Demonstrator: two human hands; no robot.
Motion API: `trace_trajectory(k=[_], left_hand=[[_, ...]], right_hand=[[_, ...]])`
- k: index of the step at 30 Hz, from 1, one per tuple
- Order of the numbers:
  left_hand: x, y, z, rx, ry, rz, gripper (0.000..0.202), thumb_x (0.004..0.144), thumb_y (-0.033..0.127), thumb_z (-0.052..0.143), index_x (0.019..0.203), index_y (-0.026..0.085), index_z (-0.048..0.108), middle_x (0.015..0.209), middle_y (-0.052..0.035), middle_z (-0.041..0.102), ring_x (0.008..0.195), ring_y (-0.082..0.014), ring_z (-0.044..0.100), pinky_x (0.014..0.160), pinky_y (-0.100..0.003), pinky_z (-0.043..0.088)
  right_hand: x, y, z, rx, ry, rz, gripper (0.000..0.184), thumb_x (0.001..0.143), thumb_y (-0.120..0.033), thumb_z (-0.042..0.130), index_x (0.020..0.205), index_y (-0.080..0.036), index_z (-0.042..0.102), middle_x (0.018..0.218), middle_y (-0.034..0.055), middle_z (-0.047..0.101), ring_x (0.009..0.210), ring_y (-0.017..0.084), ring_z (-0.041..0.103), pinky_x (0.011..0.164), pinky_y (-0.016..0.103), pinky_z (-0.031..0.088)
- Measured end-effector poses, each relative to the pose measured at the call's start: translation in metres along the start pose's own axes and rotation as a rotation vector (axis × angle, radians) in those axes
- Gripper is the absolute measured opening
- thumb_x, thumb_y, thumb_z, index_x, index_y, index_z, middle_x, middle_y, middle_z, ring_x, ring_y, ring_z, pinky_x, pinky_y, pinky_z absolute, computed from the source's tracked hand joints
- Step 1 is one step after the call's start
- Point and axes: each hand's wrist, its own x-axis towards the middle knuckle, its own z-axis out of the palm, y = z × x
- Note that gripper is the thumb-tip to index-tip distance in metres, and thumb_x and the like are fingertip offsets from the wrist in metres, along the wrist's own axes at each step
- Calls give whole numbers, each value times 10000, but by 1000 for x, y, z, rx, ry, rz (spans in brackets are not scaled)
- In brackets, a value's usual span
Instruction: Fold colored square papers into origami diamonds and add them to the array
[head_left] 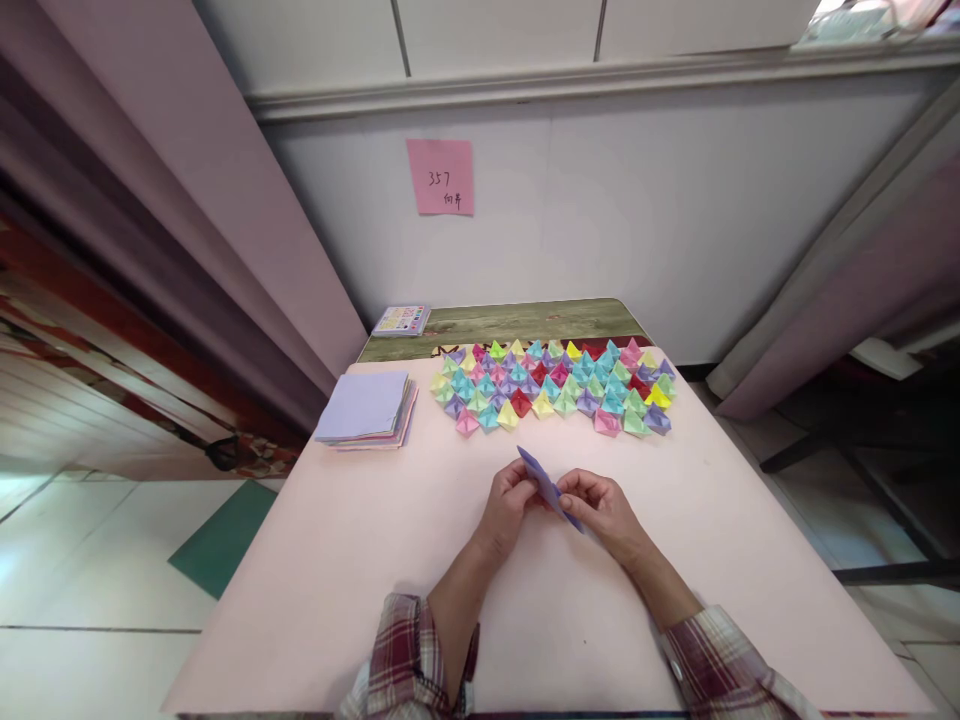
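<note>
Here both hands meet on the near side of the rows of folded paper shapes (pixel 559 374), with a small purple paper (pixel 541 478) between them, just short of the front row and below its middle. The left hand (pixel 513 500) reaches in from the near left of those rows, wrist bent slightly inward, thumb and fingers pinching the sheet's left side, the fingertips partly hidden behind it. The right hand (pixel 598 507) comes from the near right of the rows, thumb and curled forefinger nipping the sheet's lower right part, the other fingers folded in. The paper stands tilted, its top corner leaning toward the rows. Both forearms slope outward toward the near edge, in checked sleeves (pixel 409 650). Left of the rows, the paper stack (pixel 364 405) sits close to the left edge, leaving a narrow gap; to their near right, the pink tabletop (pixel 720 590) spreads wide to its edge, giving the right elbow room. Behind the rows, a green wood-patterned strip (pixel 517 322) runs back to the wall (pixel 600 200), which bounds the reach forward.
</note>
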Motion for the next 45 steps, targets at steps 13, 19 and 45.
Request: trace_trajectory(k=[13, 19, 45], left_hand=[[1, -3, -3, 140, 8, 79, 72, 722, 194, 580, 752, 153, 632, 681, -9, 580, 642, -149, 528, 637, -267, 443], [-3, -2, -4, 405, -22, 224, 82, 796, 173, 501, 784, 167, 582, 704, 14, 519, 659, -130, 441, 624, -232, 361], [2, -21, -14, 988, -275, 501, 685, 828, 78, 484, 1471, 211, 289, 1380, -135, 508, 1257, -253, 506, 1047, -433, 441]], right_hand=[[0, 6, -2, -117, 33, -46, 308, 848, -477, 618, 850, -173, 671, 710, 11, 621, 632, 144, 523, 585, 246, 399], [2, 21, 0, -170, 114, -85, 236, 828, -411, 645, 850, -177, 659, 693, 3, 622, 597, 137, 520, 558, 242, 395], [8, 16, -6, 2, 239, 67, 401, 731, -528, 717, 923, -177, 692, 588, -8, 619, 517, 141, 535, 480, 232, 389]])
